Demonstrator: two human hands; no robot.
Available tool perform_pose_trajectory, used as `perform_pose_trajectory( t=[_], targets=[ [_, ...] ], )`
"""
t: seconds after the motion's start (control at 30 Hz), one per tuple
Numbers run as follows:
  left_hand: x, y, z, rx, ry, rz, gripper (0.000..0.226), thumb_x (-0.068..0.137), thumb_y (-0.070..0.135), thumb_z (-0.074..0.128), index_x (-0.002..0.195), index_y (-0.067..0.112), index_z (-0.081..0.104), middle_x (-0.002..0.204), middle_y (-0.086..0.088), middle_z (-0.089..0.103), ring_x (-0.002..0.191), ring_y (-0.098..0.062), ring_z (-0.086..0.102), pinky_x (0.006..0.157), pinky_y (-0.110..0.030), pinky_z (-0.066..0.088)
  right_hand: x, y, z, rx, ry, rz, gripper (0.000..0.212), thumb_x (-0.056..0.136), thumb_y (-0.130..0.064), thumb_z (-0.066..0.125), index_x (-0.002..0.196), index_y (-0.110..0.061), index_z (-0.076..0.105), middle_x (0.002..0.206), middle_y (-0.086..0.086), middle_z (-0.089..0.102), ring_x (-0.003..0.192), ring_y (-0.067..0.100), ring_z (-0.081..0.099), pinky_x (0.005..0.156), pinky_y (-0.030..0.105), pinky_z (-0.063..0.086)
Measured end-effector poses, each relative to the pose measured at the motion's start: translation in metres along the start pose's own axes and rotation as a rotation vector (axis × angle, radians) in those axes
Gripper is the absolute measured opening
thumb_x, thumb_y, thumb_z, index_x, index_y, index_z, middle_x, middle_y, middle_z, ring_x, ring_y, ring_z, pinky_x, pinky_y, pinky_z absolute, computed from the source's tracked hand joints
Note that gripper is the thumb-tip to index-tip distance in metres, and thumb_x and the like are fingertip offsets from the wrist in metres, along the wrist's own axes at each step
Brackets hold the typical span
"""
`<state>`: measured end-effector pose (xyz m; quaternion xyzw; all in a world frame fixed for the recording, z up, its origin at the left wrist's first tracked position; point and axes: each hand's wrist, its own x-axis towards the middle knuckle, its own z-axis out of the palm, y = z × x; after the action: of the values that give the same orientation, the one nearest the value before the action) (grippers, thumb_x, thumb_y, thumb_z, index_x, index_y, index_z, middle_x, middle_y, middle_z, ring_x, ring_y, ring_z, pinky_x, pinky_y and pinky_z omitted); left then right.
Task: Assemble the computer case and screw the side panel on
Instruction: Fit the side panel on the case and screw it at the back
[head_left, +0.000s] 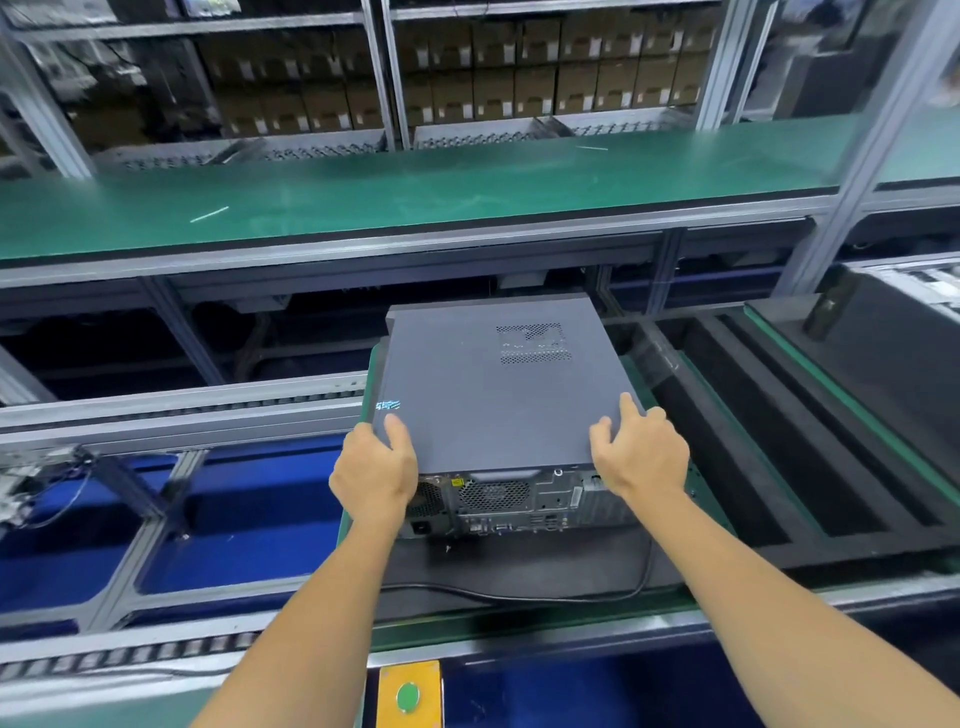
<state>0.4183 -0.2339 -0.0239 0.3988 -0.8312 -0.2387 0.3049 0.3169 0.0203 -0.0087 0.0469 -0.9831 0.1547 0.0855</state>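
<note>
Nearest the lens, a yellow button box (410, 693) with a green push-button, mounted at the front rail. Beyond it, 2 bare forearms reaching forward to the computer case (498, 395), lying flat on a dark pad over the green tabletop (519, 621), rear ports facing the wearer. Left hand (375, 470) at the near left corner of the side panel (467, 415), thumb on top, fingers (363, 441) curled round the edge and clamped on the panel. Right hand (640, 451) at the near right corner, thumb and forefinger spread on the top face, other fingers wrapped over the right edge, likewise gripping the panel. Panel uppermost, covering the whole chassis, vent grille (534, 343) toward the far right; near edge roughly level with the rear plate, though impossible to tell whether fully slid home and latched. Judged from this: chassis closed up, panel laid on and being seated or squared, so the fitting half of the job near its end. Still outstanding, by the look of it: the screws. None visible in the panel's rear lip, no screwdriver in either hand, none seen nearby. A black cable (571, 592) trailing over the pad just in front of the case, running toward the rear plate. To the right, black foam trays (779, 415) in rows; behind, a long green shelf (415, 197) and stacked brown cartons (519, 78).
</note>
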Motion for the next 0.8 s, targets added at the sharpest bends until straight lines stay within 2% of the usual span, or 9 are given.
perform_pose_trajectory(
  t=[0.1, 0.23, 0.33, 0.43, 0.5, 0.53, 0.6, 0.7, 0.8],
  targets=[
    [0.002, -0.002, 0.005, -0.004, 0.071, -0.019, 0.06, 0.088, 0.052, 0.017, 0.073, 0.01, 0.057, 0.071, -0.004, 0.057, 0.061, -0.025, 0.047, 0.059, -0.032, 0.031, 0.002, 0.002, 0.006, -0.022, 0.033, -0.009, 0.052, 0.097, -0.035, 0.04, 0.139, -0.007, 0.051, 0.099, 0.024, 0.059, 0.073, 0.031, 0.047, 0.063, 0.034, 0.034],
    [0.004, -0.003, 0.009, 0.075, 0.085, -0.047, 0.065, 0.091, 0.048, 0.014, 0.077, 0.008, 0.063, 0.073, -0.008, 0.061, 0.062, -0.026, 0.045, 0.059, -0.034, 0.033, 0.004, 0.004, 0.011, -0.029, 0.056, -0.017, 0.064, 0.09, -0.041, 0.025, 0.136, -0.005, 0.052, 0.093, 0.024, 0.058, 0.067, 0.028, 0.042, 0.06, 0.033, 0.031],
    [0.003, -0.002, 0.006, 0.068, 0.057, -0.055, 0.065, 0.093, 0.047, 0.014, 0.077, 0.008, 0.064, 0.075, -0.008, 0.063, 0.065, -0.026, 0.048, 0.061, -0.035, 0.035, 0.002, 0.003, 0.008, -0.007, 0.06, 0.001, 0.055, 0.098, -0.035, 0.034, 0.143, -0.007, 0.048, 0.1, 0.026, 0.059, 0.074, 0.031, 0.047, 0.064, 0.034, 0.034],
    [-0.001, -0.002, 0.0, 0.037, 0.001, -0.031, 0.061, 0.093, 0.05, 0.017, 0.077, 0.009, 0.06, 0.078, -0.009, 0.063, 0.069, -0.027, 0.053, 0.063, -0.036, 0.038, -0.001, 0.001, 0.004, 0.027, 0.014, 0.023, 0.055, 0.1, -0.036, 0.035, 0.149, -0.01, 0.041, 0.113, 0.025, 0.058, 0.094, 0.037, 0.057, 0.075, 0.039, 0.041],
    [-0.008, -0.005, -0.006, 0.052, -0.057, 0.039, 0.062, 0.09, 0.058, 0.019, 0.089, 0.01, 0.058, 0.089, -0.011, 0.062, 0.08, -0.03, 0.057, 0.069, -0.039, 0.041, -0.006, 0.001, 0.001, 0.036, -0.031, 0.03, 0.06, 0.101, -0.044, 0.033, 0.152, -0.012, 0.033, 0.12, 0.024, 0.055, 0.103, 0.037, 0.055, 0.08, 0.041, 0.044],
    [-0.012, -0.009, -0.008, 0.037, -0.099, 0.07, 0.065, 0.089, 0.062, 0.024, 0.104, 0.01, 0.058, 0.101, -0.013, 0.062, 0.093, -0.032, 0.058, 0.075, -0.04, 0.042, -0.008, 0.001, 0.0, 0.034, -0.056, 0.022, 0.064, 0.1, -0.049, 0.032, 0.153, -0.013, 0.029, 0.122, 0.024, 0.054, 0.106, 0.037, 0.054, 0.08, 0.041, 0.044],
    [-0.017, -0.018, -0.017, -0.029, -0.237, 0.119, 0.08, 0.083, 0.072, 0.034, 0.135, 0.013, 0.044, 0.127, -0.008, 0.056, 0.116, -0.027, 0.052, 0.086, -0.037, 0.041, -0.009, 0.004, -0.005, 0.028, -0.129, -0.005, 0.076, 0.098, -0.061, 0.032, 0.156, -0.014, 0.02, 0.129, 0.024, 0.049, 0.113, 0.038, 0.051, 0.083, 0.041, 0.045],
    [-0.01, -0.03, -0.031, -0.052, -0.433, 0.189, 0.102, 0.071, 0.079, 0.05, 0.147, 0.016, 0.025, 0.139, 0.0, 0.048, 0.123, -0.022, 0.046, 0.092, -0.036, 0.04, -0.006, 0.012, -0.016, 0.078, -0.298, -0.045, 0.096, 0.09, -0.075, 0.038, 0.159, -0.017, 0.006, 0.146, 0.025, 0.035, 0.129, 0.039, 0.044, 0.098, 0.044, 0.042],
    [-0.002, -0.036, -0.032, -0.002, -0.502, 0.201, 0.101, 0.076, 0.068, 0.058, 0.151, 0.013, 0.018, 0.142, -0.004, 0.045, 0.125, -0.025, 0.043, 0.097, -0.038, 0.039, -0.004, 0.022, -0.028, 0.212, -0.458, -0.074, 0.104, 0.083, -0.073, 0.054, 0.159, -0.024, 0.002, 0.157, 0.019, 0.021, 0.137, 0.038, 0.038, 0.107, 0.044, 0.036]
  ],
)
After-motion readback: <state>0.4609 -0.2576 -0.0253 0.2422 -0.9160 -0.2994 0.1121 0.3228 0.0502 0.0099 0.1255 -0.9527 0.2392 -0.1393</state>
